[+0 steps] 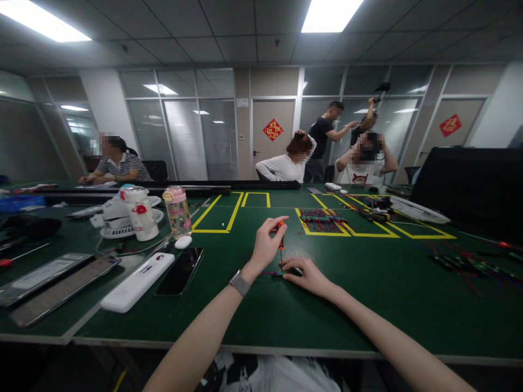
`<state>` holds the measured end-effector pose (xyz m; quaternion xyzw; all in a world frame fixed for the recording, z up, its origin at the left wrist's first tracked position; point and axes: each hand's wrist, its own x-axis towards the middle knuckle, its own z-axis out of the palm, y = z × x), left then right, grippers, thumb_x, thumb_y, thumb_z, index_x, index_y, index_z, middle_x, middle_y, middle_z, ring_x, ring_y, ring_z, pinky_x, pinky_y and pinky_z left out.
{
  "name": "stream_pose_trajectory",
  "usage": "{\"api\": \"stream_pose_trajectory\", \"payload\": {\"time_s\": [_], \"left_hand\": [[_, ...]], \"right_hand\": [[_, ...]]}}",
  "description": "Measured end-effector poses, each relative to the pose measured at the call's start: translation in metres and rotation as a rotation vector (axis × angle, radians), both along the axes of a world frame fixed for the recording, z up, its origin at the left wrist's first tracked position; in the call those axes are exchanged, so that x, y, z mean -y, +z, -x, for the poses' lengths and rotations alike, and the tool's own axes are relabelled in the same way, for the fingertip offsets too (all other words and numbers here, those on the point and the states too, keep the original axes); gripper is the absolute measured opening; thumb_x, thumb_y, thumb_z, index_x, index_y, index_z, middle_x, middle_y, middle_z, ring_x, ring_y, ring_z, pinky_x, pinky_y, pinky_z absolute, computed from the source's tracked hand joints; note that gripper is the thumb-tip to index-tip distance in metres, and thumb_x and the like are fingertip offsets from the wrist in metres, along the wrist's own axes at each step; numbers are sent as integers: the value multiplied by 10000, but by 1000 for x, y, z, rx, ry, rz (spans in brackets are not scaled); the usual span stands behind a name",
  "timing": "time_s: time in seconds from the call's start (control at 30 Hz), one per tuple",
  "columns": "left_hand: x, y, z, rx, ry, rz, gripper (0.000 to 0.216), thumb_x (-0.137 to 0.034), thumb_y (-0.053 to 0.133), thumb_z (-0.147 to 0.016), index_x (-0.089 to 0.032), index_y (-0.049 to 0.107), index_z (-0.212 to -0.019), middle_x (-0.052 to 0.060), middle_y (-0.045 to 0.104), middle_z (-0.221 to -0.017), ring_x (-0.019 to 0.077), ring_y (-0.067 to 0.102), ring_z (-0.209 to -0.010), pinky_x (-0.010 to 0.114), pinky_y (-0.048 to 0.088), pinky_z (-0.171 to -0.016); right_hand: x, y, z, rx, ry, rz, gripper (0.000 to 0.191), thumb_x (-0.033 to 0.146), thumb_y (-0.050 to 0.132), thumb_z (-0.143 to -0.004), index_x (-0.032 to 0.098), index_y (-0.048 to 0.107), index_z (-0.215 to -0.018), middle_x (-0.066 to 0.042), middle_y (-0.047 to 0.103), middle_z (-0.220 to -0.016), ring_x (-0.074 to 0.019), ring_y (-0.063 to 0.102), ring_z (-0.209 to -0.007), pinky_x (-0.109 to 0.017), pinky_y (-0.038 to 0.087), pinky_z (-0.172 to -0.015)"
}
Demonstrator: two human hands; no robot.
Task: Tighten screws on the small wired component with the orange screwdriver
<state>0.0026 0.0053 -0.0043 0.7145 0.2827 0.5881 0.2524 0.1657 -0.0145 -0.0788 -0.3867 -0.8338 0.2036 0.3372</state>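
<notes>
My left hand point(267, 242) grips a screwdriver point(281, 227) with an orange and dark handle, held upright. Its thin shaft points down at a small green circuit board point(276, 274) with coloured wires, low over the green tabletop. From the right, my right hand point(306, 276) has its thumb and fingers closed on the edge of that board. The fingers partly cover it, and the exact spot where the screwdriver's tip meets it is too small to make out.
A black phone point(180, 271), a long white case point(138, 282) and a pink-lidded bottle point(178, 212) stand left. Wired boards point(322, 220) lie inside yellow tape ahead, with more wired boards point(474, 264) at right. Several people are beyond the table.
</notes>
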Motion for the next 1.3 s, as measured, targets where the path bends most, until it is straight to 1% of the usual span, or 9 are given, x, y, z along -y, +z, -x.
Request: {"api": "stream_pose_trajectory", "payload": {"time_s": [0.17, 0.33, 0.4, 0.57, 0.63, 0.8, 1.03, 1.2, 1.3], "left_hand": [[-2, -2, 0, 29, -61, 45, 313, -260, 449, -911, -215, 603, -1180, 63, 641, -1023, 153, 621, -874, 277, 502, -782], [4, 2, 2, -58, 132, -101, 190, -280, 602, -824, -214, 684, -982, 23, 573, -872, 142, 567, -803, 261, 477, -754], [6, 4, 2, -80, 156, -117, 181, -292, 582, -842, -220, 686, -972, 25, 565, -885, 141, 562, -809, 265, 466, -775], [6, 3, 1, -47, 7, -51, 314, -254, 395, -938, -218, 609, -1165, 60, 622, -1051, 151, 600, -917, 276, 468, -824], [3, 2, 1, -22, -7, -26, 313, -258, 430, -926, -205, 590, -1190, 62, 634, -1050, 151, 612, -903, 280, 477, -817], [4, 2, 2, -52, 99, -67, 263, -312, 543, -870, -216, 653, -1089, 34, 610, -912, 146, 587, -828, 265, 479, -767], [2, 0, 1, 0, -46, -23, 319, -263, 423, -932, -218, 589, -1201, 63, 631, -1065, 151, 612, -917, 278, 482, -822], [1, -1, 1, -29, 94, -85, 198, -310, 598, -838, -203, 684, -981, 32, 584, -891, 137, 576, -813, 251, 469, -746], [3, 1, 1, -37, 101, -80, 211, -322, 547, -872, -219, 687, -992, 36, 578, -928, 139, 573, -841, 257, 461, -772]], "right_hand": [[-1, 0, 0, 0, 11, -3, 161, 304, 659, -789, 203, 725, -895, -95, 702, -1054, -232, 640, -1013, -387, 483, -924], [-1, -1, -1, -3, 9, -5, 164, 309, 661, -789, 207, 726, -899, -92, 700, -1060, -232, 642, -1006, -388, 483, -924], [-1, -1, -1, -2, 6, -6, 161, 309, 659, -790, 212, 729, -898, -87, 699, -1065, -231, 642, -1005, -382, 484, -923], [0, 0, 0, 10, -1, -1, 167, 304, 657, -789, 205, 731, -902, -88, 700, -1067, -237, 642, -1013, -382, 481, -929], [0, 1, 0, 13, -2, 3, 170, 303, 657, -789, 202, 731, -903, -92, 700, -1067, -239, 640, -1018, -383, 481, -930], [1, 2, 0, 8, -3, -4, 161, 294, 664, -783, 203, 729, -897, -92, 704, -1059, -241, 645, -1010, -390, 484, -927], [1, 2, 1, -4, 0, -8, 160, 292, 663, -784, 199, 729, -897, -91, 703, -1061, -234, 645, -1010, -381, 483, -929], [1, 2, 1, 4, -8, -4, 148, 259, 671, -776, 189, 729, -892, -96, 702, -1064, -233, 643, -1011, -378, 480, -929], [1, 2, 1, 5, -9, 1, 149, 268, 669, -778, 190, 729, -889, -97, 703, -1061, -236, 644, -1010, -381, 481, -928]]}}
